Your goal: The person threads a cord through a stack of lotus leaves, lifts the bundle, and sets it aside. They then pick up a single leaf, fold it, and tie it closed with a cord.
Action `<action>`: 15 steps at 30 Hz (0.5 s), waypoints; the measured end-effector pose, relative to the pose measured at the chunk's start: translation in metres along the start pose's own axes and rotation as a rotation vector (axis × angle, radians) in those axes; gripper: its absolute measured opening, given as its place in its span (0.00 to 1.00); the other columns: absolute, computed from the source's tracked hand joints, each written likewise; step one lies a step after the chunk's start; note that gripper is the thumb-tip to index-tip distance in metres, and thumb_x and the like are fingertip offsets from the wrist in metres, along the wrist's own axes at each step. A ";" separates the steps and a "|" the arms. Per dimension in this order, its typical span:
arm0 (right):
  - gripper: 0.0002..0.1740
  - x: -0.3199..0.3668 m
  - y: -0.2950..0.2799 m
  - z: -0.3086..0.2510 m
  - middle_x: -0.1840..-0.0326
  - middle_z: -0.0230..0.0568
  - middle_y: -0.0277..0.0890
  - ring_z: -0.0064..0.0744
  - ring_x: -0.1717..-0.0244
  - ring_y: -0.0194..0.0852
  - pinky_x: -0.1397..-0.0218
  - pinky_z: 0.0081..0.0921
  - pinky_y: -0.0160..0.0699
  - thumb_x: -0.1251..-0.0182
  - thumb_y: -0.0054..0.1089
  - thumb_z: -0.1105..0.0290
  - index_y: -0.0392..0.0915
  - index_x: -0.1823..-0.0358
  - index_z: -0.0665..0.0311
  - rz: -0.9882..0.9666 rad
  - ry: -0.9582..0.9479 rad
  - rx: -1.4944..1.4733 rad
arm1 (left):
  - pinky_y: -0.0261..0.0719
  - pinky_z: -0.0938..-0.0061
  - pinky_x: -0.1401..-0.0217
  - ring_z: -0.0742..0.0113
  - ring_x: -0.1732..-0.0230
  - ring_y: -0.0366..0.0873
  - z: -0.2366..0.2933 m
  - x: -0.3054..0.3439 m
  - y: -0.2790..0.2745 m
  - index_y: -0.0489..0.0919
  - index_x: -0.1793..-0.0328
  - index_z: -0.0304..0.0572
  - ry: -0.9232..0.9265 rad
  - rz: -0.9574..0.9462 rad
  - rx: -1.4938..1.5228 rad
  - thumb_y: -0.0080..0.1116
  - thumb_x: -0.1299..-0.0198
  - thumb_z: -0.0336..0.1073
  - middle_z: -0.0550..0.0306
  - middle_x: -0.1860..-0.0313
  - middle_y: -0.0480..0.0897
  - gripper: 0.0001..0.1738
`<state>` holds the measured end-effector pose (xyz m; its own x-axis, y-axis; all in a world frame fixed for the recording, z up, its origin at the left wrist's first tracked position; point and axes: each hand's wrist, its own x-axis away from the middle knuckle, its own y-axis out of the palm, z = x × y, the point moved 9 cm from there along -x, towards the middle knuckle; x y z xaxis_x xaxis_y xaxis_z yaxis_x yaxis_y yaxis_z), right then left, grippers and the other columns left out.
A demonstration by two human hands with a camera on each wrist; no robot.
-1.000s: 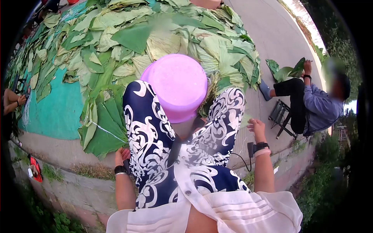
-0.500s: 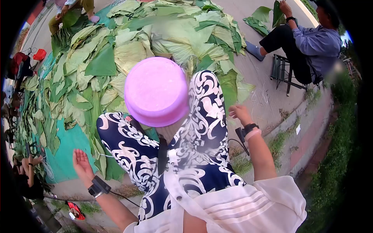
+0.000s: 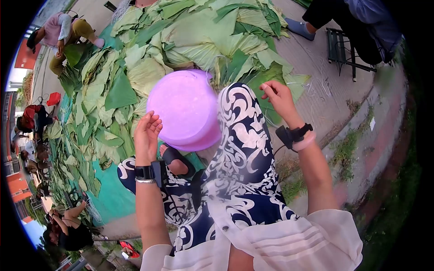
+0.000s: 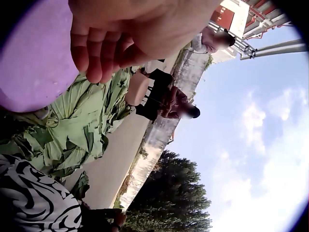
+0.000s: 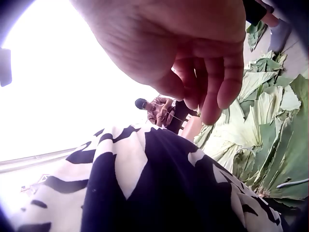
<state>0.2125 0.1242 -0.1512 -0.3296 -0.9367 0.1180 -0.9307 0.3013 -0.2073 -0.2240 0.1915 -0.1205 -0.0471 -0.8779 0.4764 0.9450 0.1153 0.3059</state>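
An upturned purple basin (image 3: 183, 106) stands between the person's knees at the edge of a spread of large green leaves (image 3: 190, 43). My left hand (image 3: 147, 135) is raised over the left leg, overlapping the basin's near left edge in the head view. Its fingers (image 4: 99, 53) are loosely bent and hold nothing. Above and to the right of the patterned right knee (image 3: 242, 101) hovers my right hand (image 3: 281, 101). In the right wrist view, its relaxed fingers (image 5: 212, 87) hang over the trouser fabric (image 5: 159, 179) with nothing between them.
A green ground sheet (image 3: 113, 189) shows under the leaves at left. Pale strings (image 3: 323, 83) lie on the concrete at right. Another person sits on a folding stool (image 3: 341, 47) there, and several people sit along the far left. Weeds (image 3: 346, 156) line the kerb.
My left hand swung out from beside the left leg, then up and inward toward the basin. My right hand rose toward the right knee. The left knee dropped outward, and the head view shifted.
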 end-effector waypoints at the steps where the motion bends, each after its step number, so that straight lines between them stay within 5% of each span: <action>1: 0.15 -0.002 -0.011 -0.003 0.70 0.36 0.79 0.25 0.72 0.80 0.70 0.21 0.73 0.33 0.58 0.62 0.79 0.62 0.70 0.026 -0.023 0.015 | 0.79 0.75 0.53 0.68 0.59 0.79 -0.017 -0.007 0.019 0.76 0.46 0.35 -0.032 -0.001 -0.015 0.56 0.34 0.38 0.56 0.60 0.82 0.16; 4: 0.14 0.002 -0.046 0.050 0.70 0.39 0.80 0.27 0.72 0.81 0.66 0.25 0.76 0.34 0.59 0.62 0.79 0.60 0.69 0.044 0.066 0.114 | 0.79 0.75 0.54 0.68 0.60 0.79 -0.066 -0.010 0.065 0.76 0.46 0.34 -0.107 -0.025 -0.084 0.55 0.34 0.37 0.54 0.61 0.81 0.15; 7: 0.15 0.030 -0.102 0.179 0.70 0.40 0.80 0.29 0.73 0.81 0.66 0.26 0.76 0.36 0.59 0.63 0.79 0.60 0.71 0.094 0.253 0.386 | 0.78 0.75 0.55 0.68 0.60 0.78 -0.087 -0.005 0.085 0.76 0.46 0.34 -0.137 -0.051 -0.133 0.55 0.33 0.36 0.54 0.60 0.81 0.15; 12: 0.10 0.144 -0.154 0.311 0.67 0.37 0.80 0.27 0.75 0.81 0.77 0.24 0.75 0.36 0.57 0.66 0.78 0.61 0.66 0.296 0.888 -0.021 | 0.77 0.75 0.53 0.69 0.59 0.78 -0.082 -0.019 0.046 0.75 0.44 0.35 -0.113 0.065 -0.197 0.55 0.33 0.38 0.56 0.59 0.81 0.17; 15: 0.08 0.189 -0.155 0.343 0.69 0.37 0.80 0.26 0.75 0.81 0.77 0.24 0.75 0.35 0.56 0.67 0.78 0.63 0.66 0.333 0.987 -0.035 | 0.76 0.76 0.50 0.70 0.57 0.77 -0.079 -0.026 0.015 0.75 0.43 0.37 -0.110 0.150 -0.243 0.56 0.34 0.40 0.59 0.58 0.81 0.18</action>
<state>0.3490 -0.1603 -0.4300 -0.5393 -0.2476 0.8049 -0.7676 0.5377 -0.3489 -0.1832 0.1788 -0.1937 0.0768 -0.8023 0.5920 0.9932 0.1139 0.0255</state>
